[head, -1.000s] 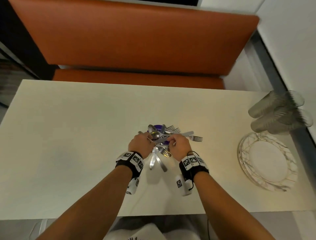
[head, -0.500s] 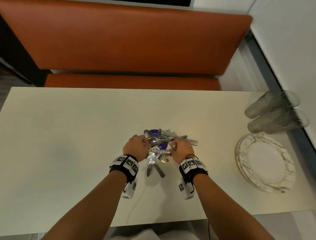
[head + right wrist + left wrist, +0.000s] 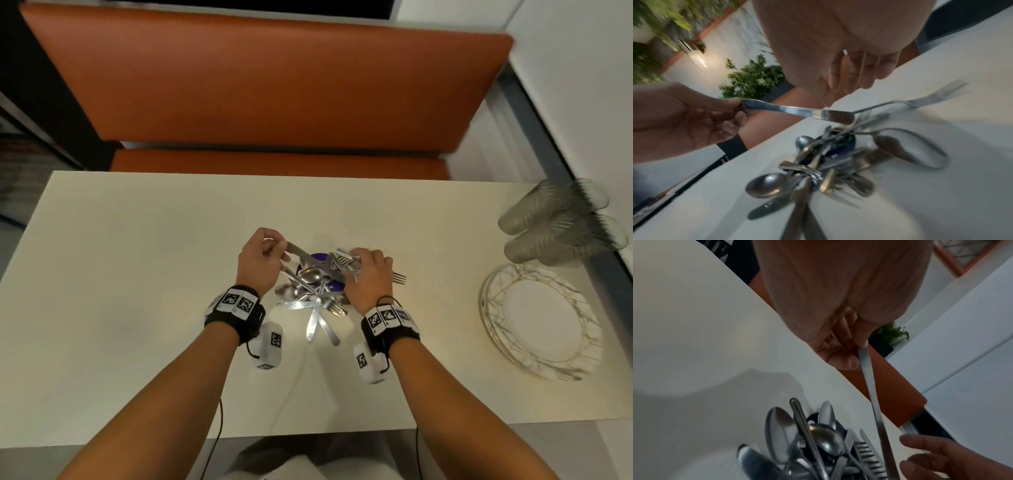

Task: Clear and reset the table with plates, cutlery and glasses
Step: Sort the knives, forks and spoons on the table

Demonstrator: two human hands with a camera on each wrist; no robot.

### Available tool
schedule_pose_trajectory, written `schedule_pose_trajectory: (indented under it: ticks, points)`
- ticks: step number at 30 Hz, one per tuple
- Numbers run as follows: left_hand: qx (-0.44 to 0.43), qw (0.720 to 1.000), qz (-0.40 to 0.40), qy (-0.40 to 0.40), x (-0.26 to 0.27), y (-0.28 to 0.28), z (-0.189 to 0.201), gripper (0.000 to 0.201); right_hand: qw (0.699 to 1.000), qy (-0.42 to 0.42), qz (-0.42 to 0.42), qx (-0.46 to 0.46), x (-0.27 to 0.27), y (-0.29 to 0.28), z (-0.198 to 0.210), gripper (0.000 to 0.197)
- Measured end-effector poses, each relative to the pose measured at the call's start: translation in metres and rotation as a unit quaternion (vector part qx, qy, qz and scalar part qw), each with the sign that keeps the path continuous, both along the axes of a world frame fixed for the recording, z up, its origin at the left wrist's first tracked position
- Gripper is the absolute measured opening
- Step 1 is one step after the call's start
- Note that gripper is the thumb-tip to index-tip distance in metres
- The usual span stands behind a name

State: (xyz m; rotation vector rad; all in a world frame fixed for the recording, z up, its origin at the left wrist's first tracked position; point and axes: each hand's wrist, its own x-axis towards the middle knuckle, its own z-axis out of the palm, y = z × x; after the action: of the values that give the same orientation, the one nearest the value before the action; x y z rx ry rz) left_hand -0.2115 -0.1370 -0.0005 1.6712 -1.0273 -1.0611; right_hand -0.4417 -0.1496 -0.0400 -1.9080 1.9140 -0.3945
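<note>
The left hand now pinches a knife by its blade, lifted clear of the cutlery heap at the table's middle; the right hand, which had been down in the heap too, clasps forks. Sorting has begun; plates and glasses wait by the right edge.

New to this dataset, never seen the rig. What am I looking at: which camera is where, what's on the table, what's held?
No robot: a person works bare-handed, with tagged bands carrying a camera on each wrist. The wide picture comes from a head camera looking down; the other two look along each hand.

On the table lie a cutlery pile on something purple, a plate stack and glasses at the right.

The left hand pinches a knife by its serrated blade. The right hand holds forks over the pile.
</note>
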Motion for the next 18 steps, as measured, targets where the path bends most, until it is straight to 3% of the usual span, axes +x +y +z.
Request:
schedule_pose_trajectory:
  ticks: [5,11,18]
  points:
    - [-0.013,0.998,0.030,0.062,0.010,-0.002,0.006,0.005,0.997,-0.008,0.075,0.002,0.028,0.000,0.020,0.023]
    - [-0.015,0.991,0.078,0.108,0.013,-0.001,0.011,0.009,0.967,-0.219,0.080,0.106,0.044,0.009,0.020,0.022]
    - [0.030,0.983,0.129,0.129,0.007,-0.003,0.002,0.013,0.966,-0.214,0.104,0.103,0.048,0.017,0.022,0.029]
